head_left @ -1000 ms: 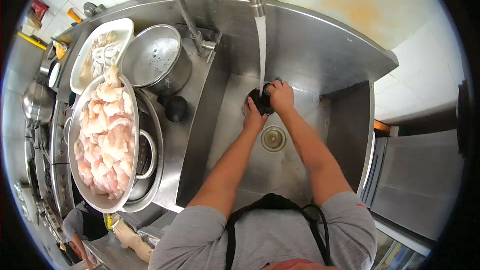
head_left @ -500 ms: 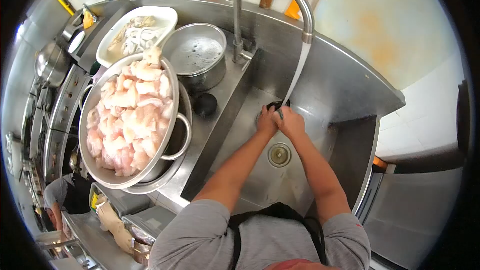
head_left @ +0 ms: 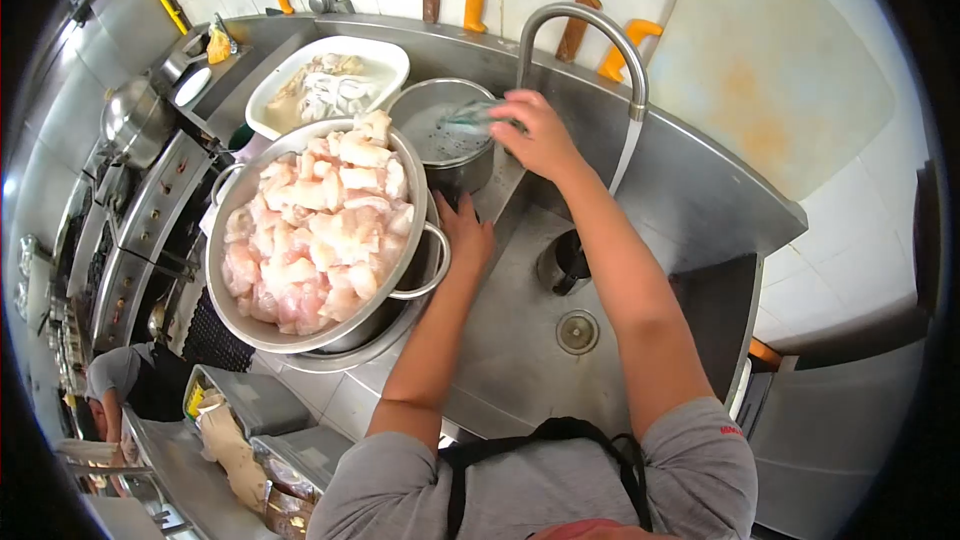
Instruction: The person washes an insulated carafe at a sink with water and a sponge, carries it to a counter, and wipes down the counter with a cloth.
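My right hand (head_left: 537, 136) is over the rim of a metal pot (head_left: 462, 176) of sudsy water, its fingers closed on a greenish scouring pad (head_left: 468, 119) that is blurred by motion. My left hand (head_left: 466, 236) reaches down beside the pot, next to the big pan's handle, with its fingers spread apart. It covers the spot where a round black object stood, so I cannot see that object clearly. A dark cup (head_left: 563, 265) sits in the sink (head_left: 520, 350) under the running faucet (head_left: 640, 105), near the drain.
On the left, a large two-handled pan (head_left: 222, 285) heaped with pale raw meat pieces leans over another vessel. Behind it a white tub (head_left: 398, 58) holds whitish seafood in water. Knife handles (head_left: 478, 2) line the wall. Another person (head_left: 140, 380) is at lower left.
Both hands have left the stream in the sink. The dark cup now stands there alone. My right hand carried the pad up to the pot; my left hand moved left beside it.
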`<state>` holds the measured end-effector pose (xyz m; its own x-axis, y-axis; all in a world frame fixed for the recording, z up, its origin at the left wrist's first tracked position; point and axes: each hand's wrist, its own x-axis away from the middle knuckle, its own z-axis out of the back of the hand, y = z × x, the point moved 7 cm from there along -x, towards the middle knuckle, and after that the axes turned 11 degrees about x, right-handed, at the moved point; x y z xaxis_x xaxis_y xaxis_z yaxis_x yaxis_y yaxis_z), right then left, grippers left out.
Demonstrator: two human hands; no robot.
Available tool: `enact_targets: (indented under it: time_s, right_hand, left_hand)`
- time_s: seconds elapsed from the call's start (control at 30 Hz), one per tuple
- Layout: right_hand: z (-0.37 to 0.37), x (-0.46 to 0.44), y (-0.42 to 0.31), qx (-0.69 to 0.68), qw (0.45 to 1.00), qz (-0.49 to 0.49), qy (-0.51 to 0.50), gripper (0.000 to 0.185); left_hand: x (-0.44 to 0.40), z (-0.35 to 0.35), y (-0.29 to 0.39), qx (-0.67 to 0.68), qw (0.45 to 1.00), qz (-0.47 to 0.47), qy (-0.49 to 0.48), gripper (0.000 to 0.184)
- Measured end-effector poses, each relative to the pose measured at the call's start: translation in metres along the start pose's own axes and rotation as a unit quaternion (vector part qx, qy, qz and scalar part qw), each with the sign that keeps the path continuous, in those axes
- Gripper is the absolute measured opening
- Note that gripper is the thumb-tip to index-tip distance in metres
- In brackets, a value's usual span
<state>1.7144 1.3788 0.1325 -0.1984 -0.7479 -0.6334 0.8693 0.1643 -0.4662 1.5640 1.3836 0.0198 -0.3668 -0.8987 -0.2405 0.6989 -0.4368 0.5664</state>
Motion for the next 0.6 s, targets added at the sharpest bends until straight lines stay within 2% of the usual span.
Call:
enact_targets:
  time_s: [0.03, 0.1, 0.13, 0.17, 0.2, 0.3, 0.37, 0.4, 0.43, 0.47, 0.5, 0.53, 0.6]
  right_hand:
    - [0.008, 0.009, 0.013, -0.036, 0.998, -0.030, 0.040, 0.026]
    - [0.016, 0.040, 0.057, -0.115, 0.968, -0.218, 0.050, 0.025]
    - [0.015, 0.060, 0.076, -0.228, 0.906, -0.355, 0.040, 0.026]
    - [0.016, 0.075, 0.092, -0.273, 0.868, -0.411, 0.053, 0.027]
    - [0.016, 0.087, 0.102, -0.317, 0.824, -0.464, 0.067, 0.027]
    - [0.023, 0.107, 0.117, -0.369, 0.753, -0.542, 0.062, 0.028]
    - [0.025, 0.108, 0.117, -0.398, 0.749, -0.529, 0.042, 0.027]
    - [0.026, 0.107, 0.115, -0.412, 0.748, -0.520, 0.032, 0.027]
    - [0.030, 0.103, 0.110, -0.398, 0.770, -0.498, 0.005, 0.027]
    - [0.036, 0.100, 0.102, -0.386, 0.790, -0.476, -0.023, 0.028]
    - [0.044, 0.097, 0.094, -0.379, 0.803, -0.458, -0.036, 0.029]
    - [0.050, 0.096, 0.088, -0.373, 0.815, -0.440, -0.049, 0.030]
    - [0.076, 0.097, 0.089, -0.152, 0.908, -0.388, -0.034, 0.030]
  left_hand:
    - [0.003, -0.003, -0.002, -0.006, 0.999, 0.017, -0.034, 0.048]
    - [0.000, -0.013, -0.014, 0.035, 0.999, 0.005, -0.033, 0.049]
    - [0.000, -0.014, -0.014, 0.057, 0.998, -0.001, -0.035, 0.049]
    - [0.002, -0.011, -0.009, 0.037, 0.999, -0.022, -0.020, 0.048]
    - [0.006, -0.011, 0.003, 0.087, 0.995, -0.053, -0.023, 0.048]
    - [0.019, -0.032, 0.044, 0.239, 0.961, -0.132, -0.044, 0.046]
    - [0.021, -0.074, 0.068, 0.290, 0.943, -0.143, -0.081, 0.045]
    - [0.019, -0.095, 0.073, 0.394, 0.903, -0.028, -0.170, 0.042]
    - [0.021, -0.115, 0.083, 0.483, 0.833, 0.090, -0.254, 0.039]
    - [0.027, -0.133, 0.094, 0.555, 0.736, 0.206, -0.329, 0.036]
    - [0.021, -0.139, 0.104, 0.577, 0.713, 0.218, -0.333, 0.036]
    - [0.019, -0.147, 0.112, 0.617, 0.664, 0.250, -0.341, 0.035]
    - [0.016, -0.153, 0.127, 0.684, 0.558, 0.315, -0.349, 0.035]
